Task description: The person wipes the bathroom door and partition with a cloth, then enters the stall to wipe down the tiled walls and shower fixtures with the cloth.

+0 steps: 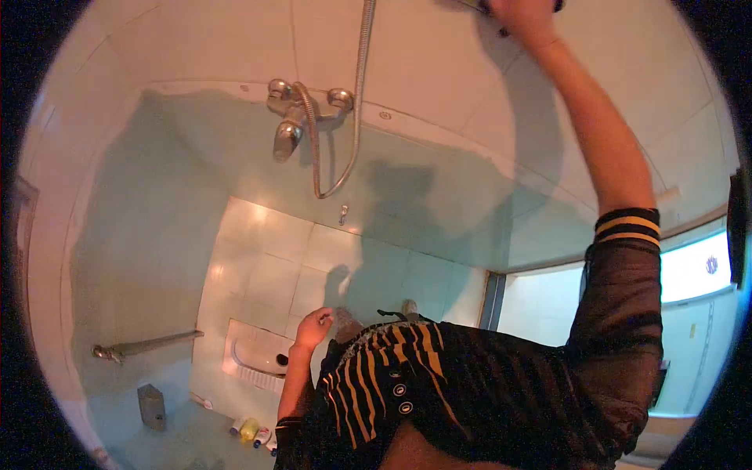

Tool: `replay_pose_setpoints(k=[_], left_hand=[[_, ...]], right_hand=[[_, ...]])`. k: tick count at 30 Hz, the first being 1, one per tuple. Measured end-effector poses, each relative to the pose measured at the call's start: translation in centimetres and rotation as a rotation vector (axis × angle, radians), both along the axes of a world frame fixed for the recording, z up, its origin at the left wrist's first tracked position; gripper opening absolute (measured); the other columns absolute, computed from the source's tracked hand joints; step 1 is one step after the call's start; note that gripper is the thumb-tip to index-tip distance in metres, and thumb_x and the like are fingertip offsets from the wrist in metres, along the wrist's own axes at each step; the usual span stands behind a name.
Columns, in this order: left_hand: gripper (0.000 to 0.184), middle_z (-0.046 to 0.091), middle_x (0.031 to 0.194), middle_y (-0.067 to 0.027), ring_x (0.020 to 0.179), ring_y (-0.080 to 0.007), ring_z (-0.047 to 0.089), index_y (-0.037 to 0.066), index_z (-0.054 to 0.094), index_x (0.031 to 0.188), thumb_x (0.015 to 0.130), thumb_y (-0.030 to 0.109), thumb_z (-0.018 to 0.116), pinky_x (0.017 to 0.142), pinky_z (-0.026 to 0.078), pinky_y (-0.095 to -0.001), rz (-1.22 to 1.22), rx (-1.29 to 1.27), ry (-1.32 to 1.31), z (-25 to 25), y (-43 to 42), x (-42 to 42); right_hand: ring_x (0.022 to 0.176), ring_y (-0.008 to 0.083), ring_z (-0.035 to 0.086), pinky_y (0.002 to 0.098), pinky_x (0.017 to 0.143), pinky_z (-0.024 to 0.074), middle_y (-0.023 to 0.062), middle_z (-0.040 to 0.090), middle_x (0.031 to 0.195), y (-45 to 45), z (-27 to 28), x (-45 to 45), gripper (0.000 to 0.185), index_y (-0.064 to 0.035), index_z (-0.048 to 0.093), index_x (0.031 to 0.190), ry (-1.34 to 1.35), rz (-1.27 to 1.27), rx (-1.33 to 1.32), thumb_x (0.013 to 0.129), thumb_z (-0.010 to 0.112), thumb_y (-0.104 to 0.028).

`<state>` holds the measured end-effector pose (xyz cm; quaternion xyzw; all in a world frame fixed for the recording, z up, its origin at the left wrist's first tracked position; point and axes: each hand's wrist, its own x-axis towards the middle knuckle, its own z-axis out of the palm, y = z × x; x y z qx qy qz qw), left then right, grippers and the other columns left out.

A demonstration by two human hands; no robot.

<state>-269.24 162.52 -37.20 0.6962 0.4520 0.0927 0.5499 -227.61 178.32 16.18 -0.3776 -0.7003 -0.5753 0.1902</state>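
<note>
Where the tiled wall meets the upper edge of the view, the person's right hand is raised to a dark fitting, which shows on both sides of it. The arm is extended well above the mixer tap, presumably because the fitting is set high. The left hand hangs low beside the body, its fingers loosely bent and not closed on anything visible; it appears to have no part in the work overhead. The metal hose loops below the mixer tap and runs upward, an arrangement likely meant to leave slack. Several bottles stand together near the squat toilet, probably to keep them within reach of the washing area.

The frame cuts off the upper part of the right hand and most of the fitting. Whether those fingers grip, press or merely touch cannot be told, nor can the fitting's kind. The hose's upper end is out of view. The bottles' labels are too small to read.
</note>
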Motion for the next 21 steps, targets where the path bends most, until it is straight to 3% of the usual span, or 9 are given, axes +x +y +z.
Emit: replay_pose_setpoints(k=[1,2,4,6,9,11,14,16,21], left_hand=[[0.032,0.061,0.099,-0.0118,0.085,-0.0243,0.060,0.006,0.059,0.105,0.079,0.024,0.058,0.076,0.047,-0.0314,-0.022,-0.007,0.004,0.2,0.5,0.3],[0.031,0.061,0.100,-0.0120,0.086,-0.0240,0.059,0.006,0.059,0.105,0.079,0.023,0.057,0.076,0.047,-0.0310,-0.043,0.003,0.017,1.1,0.6,0.6],[0.030,0.060,0.101,-0.0123,0.087,-0.0237,0.059,0.006,0.059,0.105,0.079,0.022,0.057,0.077,0.046,-0.0306,-0.098,0.007,0.037,1.2,1.0,0.5],[0.030,0.060,0.103,-0.0120,0.088,-0.0238,0.059,0.007,0.058,0.105,0.080,0.022,0.057,0.077,0.046,-0.0304,-0.179,0.052,0.067,0.3,1.0,0.4],[0.030,0.061,0.100,-0.0112,0.088,-0.0228,0.059,0.007,0.058,0.106,0.080,0.022,0.058,0.077,0.046,-0.0303,-0.234,0.055,0.179,0.6,0.8,0.3],[0.030,0.061,0.099,-0.0109,0.088,-0.0223,0.060,0.006,0.058,0.105,0.080,0.022,0.058,0.077,0.047,-0.0304,-0.254,0.027,0.177,-0.1,1.0,-0.1],[0.030,0.062,0.096,-0.0102,0.086,-0.0214,0.060,0.006,0.058,0.105,0.080,0.023,0.059,0.076,0.047,-0.0305,-0.225,0.013,0.148,-1.3,0.9,-1.1],[0.030,0.062,0.095,-0.0099,0.085,-0.0210,0.061,0.006,0.058,0.105,0.080,0.023,0.059,0.076,0.047,-0.0304,-0.221,0.029,0.132,-1.3,0.6,-0.8],[0.031,0.062,0.096,-0.0104,0.085,-0.0209,0.061,0.006,0.058,0.106,0.081,0.024,0.059,0.076,0.047,-0.0301,-0.221,-0.028,0.138,-0.8,-0.8,2.4]], right_hand=[[0.108,0.0311,0.046,0.0434,0.092,0.0338,0.0132,0.053,0.110,-0.1,-2.3,-0.7,0.032,-0.0019,0.057,0.092,-0.003,0.029,-0.107,0.061,0.056,0.004],[0.111,0.0291,0.047,0.0438,0.090,0.0365,0.0114,0.053,0.114,0.7,-7.9,3.4,0.023,-0.0111,0.058,0.096,0.172,-0.147,-0.429,0.076,0.048,-0.009],[0.114,0.0291,0.044,0.0431,0.094,0.0345,0.0116,0.050,0.121,-0.4,-12.7,0.6,0.025,-0.0108,0.057,0.098,0.150,-0.108,-0.717,0.075,0.048,-0.008],[0.119,0.0289,0.041,0.0421,0.099,0.0316,0.0118,0.044,0.127,-1.8,-20.6,4.2,0.027,-0.0104,0.055,0.101,0.050,0.077,-0.764,0.075,0.048,-0.010],[0.122,0.0260,0.038,0.0420,0.102,0.0290,0.0107,0.041,0.131,-6.9,-25.6,6.4,0.028,-0.0103,0.053,0.103,0.126,0.074,-0.922,0.076,0.047,-0.012],[0.119,0.0237,0.041,0.0426,0.101,0.0301,0.0087,0.045,0.127,-11.7,-28.0,9.4,0.030,-0.0099,0.055,0.100,0.561,-0.090,-1.097,0.070,0.052,-0.007],[0.117,0.0225,0.043,0.0423,0.099,0.0320,0.0071,0.050,0.122,-18.1,-26.7,12.5,0.032,-0.0092,0.058,0.095,0.330,-0.289,-0.877,0.063,0.057,-0.006],[0.115,0.0247,0.046,0.0410,0.097,0.0340,0.0078,0.054,0.116,-22.5,-27.5,15.4,0.032,-0.0076,0.059,0.091,0.416,-0.346,-0.770,0.059,0.057,-0.003],[0.098,0.0295,0.052,0.0408,0.089,0.0402,0.0113,0.056,0.104,-33.7,-31.2,22.8,0.038,-0.0088,0.056,0.102,1.036,-0.524,-0.248,0.066,0.051,0.002]])
